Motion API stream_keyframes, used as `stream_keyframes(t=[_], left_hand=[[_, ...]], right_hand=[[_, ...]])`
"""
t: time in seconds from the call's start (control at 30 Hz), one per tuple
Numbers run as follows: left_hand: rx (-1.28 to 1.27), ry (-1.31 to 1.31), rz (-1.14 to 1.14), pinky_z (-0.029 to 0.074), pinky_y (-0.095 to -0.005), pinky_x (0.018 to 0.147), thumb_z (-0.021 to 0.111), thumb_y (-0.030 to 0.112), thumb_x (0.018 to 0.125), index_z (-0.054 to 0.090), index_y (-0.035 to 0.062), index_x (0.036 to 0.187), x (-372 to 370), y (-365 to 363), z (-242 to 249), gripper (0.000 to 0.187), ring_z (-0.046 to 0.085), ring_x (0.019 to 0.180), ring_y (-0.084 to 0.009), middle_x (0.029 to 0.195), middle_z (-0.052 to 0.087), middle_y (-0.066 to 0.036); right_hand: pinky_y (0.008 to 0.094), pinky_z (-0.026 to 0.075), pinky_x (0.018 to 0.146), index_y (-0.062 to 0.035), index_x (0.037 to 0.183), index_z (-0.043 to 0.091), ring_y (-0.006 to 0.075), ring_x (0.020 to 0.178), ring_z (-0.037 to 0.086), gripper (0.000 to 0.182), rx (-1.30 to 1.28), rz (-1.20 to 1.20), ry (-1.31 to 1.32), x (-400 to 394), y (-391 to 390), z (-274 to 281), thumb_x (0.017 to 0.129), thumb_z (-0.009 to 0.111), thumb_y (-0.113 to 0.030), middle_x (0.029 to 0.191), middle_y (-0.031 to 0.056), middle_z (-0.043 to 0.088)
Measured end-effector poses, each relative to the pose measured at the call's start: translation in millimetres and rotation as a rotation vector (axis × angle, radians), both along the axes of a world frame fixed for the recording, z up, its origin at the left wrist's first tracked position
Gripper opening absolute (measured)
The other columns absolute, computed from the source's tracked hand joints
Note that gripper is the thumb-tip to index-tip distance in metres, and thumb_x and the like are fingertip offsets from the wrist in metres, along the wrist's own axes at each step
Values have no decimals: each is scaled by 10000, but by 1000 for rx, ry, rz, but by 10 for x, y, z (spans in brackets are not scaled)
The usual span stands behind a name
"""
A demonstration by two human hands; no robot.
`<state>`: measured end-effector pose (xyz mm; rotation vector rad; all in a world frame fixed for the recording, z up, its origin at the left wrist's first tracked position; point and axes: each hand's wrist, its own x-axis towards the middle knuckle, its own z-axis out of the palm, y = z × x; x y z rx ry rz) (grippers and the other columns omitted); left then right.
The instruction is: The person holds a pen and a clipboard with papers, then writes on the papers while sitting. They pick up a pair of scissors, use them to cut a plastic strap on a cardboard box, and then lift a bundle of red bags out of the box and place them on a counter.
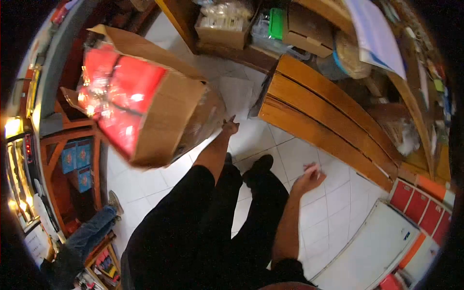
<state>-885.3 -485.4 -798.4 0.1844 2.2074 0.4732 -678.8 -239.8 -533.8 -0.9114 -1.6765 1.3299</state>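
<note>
A large open cardboard box (166, 116) stands tilted at the upper left, filled with shiny red plastic-wrapped packs (123, 92). My left hand (230, 127) reaches forward beside the box's right side, fingers stretched out and apart, overlapping nothing graspable in this view. Over the white tiles to the right is my right hand (311, 179), its fingers loosely bent and apart, slightly blurred, with nothing seen in them. The wooden bench (319, 111) with long brown slats lies ahead of that hand.
A person's jeans leg (92, 229) and shoe show at the lower left, by a wooden shelf (99, 159) with blue packs. A small carton (309, 31) and a green-lidded tub (276, 24) stand beyond the bench. A white appliance (369, 246) occupies the lower right.
</note>
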Motion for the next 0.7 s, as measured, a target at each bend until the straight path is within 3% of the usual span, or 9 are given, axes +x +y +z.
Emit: stream_keyframes(t=[0.03,0.1,0.13,0.33,0.43,0.57,0.63,0.67,0.7], left_hand=[[-5,-3,12,198,-524,1104,405,506,907,312,160,1431,-189,88,-363,635,307,1352,-297,1455,370,-74],[-64,-127,11,170,-591,1087,393,513,910,352,181,1413,-343,98,-1163,604,294,1358,-279,1467,344,-71],[-82,-95,38,194,-575,1064,411,490,906,376,168,1379,-458,156,-1255,574,320,1323,-280,1429,368,-79],[-158,307,513,343,-476,931,520,351,879,518,89,1176,-565,334,-1236,396,476,1117,-288,1202,515,-126],[-74,601,756,418,-427,865,575,281,865,589,50,1074,-457,413,-380,312,554,1014,-291,1089,589,-149],[185,773,850,489,-378,787,652,173,834,652,5,951,-125,335,1235,205,629,873,-304,946,659,-165],[311,838,831,483,-367,758,674,127,821,635,-9,921,8,328,2281,173,622,818,-287,903,649,-148],[355,883,813,481,-355,741,672,120,826,625,-16,913,56,438,2994,169,619,799,-261,889,643,-140],[502,909,857,470,-305,699,663,81,837,597,-26,894,63,581,3635,138,585,774,-183,838,618,-104]], right_hand=[[333,511,677,-76,906,359,183,668,548,228,63,-78,-24,26,-24,-237,936,562,-176,717,103,532],[339,502,692,-74,929,356,198,674,537,201,-166,11,85,91,277,-387,943,541,-150,716,114,524],[340,490,705,-77,953,350,196,671,527,212,2,54,47,-103,329,-288,949,539,-173,711,107,516],[310,452,640,-57,1031,363,151,690,509,173,186,-174,-113,-449,1005,-839,964,490,-152,727,79,503],[293,443,629,-74,1044,384,144,705,510,198,423,-62,-244,-459,1172,-903,953,528,-174,744,73,511],[270,496,711,-14,1054,544,167,890,560,186,-26,46,-149,-368,861,-144,885,600,-68,1046,114,506],[260,502,690,-26,978,576,147,774,591,114,-594,120,-167,-306,799,588,876,611,-64,933,85,587],[260,502,690,-26,978,576,147,774,591,114,-604,107,-168,-347,867,986,876,611,-64,933,85,587],[260,503,670,-26,957,582,138,734,596,113,-398,111,-175,-467,1000,1380,870,626,-83,872,69,608]])
